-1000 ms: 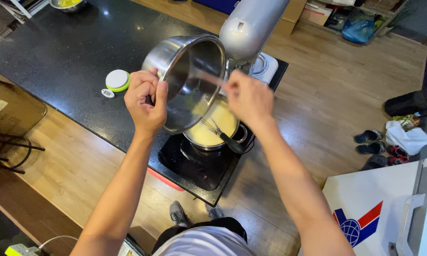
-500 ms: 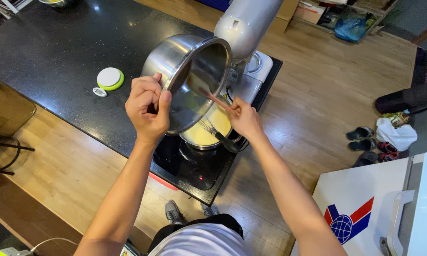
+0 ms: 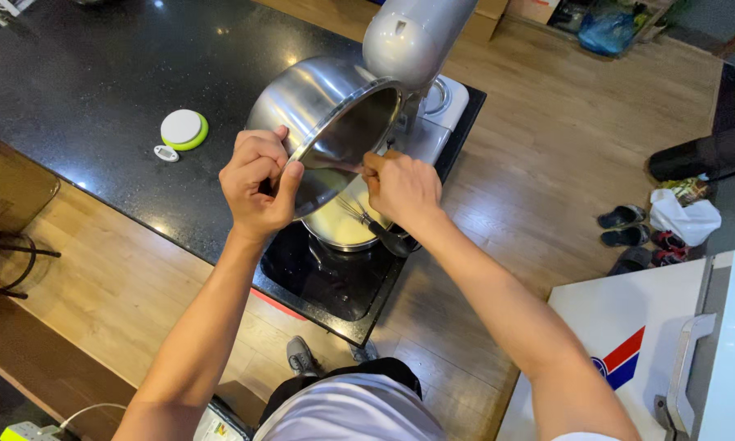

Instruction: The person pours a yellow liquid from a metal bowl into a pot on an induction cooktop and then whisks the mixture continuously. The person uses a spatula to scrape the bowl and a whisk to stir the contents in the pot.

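Note:
My left hand (image 3: pixel 260 180) grips the rim of a shiny steel mixing bowl (image 3: pixel 322 122), tilted on its side with its mouth toward me over a small pot (image 3: pixel 343 224) of pale yellow cream. My right hand (image 3: pixel 400 186) is closed on a thin tool that reaches into the tilted bowl; its tip is hidden. A whisk (image 3: pixel 363 219) rests in the pot, its handle pointing toward me. The pot sits on a black cooktop (image 3: pixel 327 278) set at the edge of a dark counter (image 3: pixel 98 98).
A grey stand mixer (image 3: pixel 416 41) rises behind the bowl. A white and green round timer (image 3: pixel 183 129) lies on the counter to the left. Shoes (image 3: pixel 629 229) and a white chest appliance (image 3: pixel 670 343) are on the wooden floor at right.
The bowl has stayed tilted over the pot. My right hand moved from the bowl's right side down toward its lower rim, closer to the pot.

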